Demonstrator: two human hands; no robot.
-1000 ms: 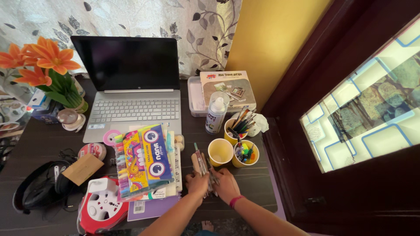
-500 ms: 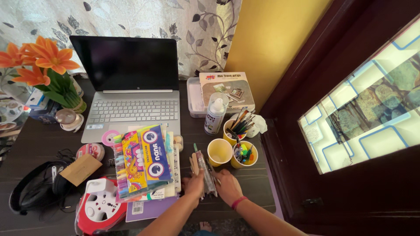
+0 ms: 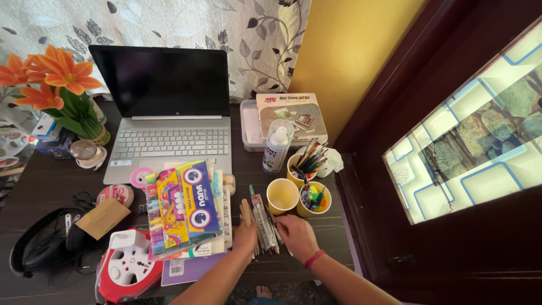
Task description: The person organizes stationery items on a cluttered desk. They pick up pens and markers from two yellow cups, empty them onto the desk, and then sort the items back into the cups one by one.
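pens (image 3: 261,223) now lie flat between both hands.

Bright daylight, seemingly from the glowing window (image 3: 480,130); sharp focus, wide-angle bending at edges, soft shadows.

Count: three yellow cups (image 3: 283,195), one laptop (image 3: 169,113), one spray can (image 3: 276,150), roughly six loose pens (image 3: 261,223), view crowded.
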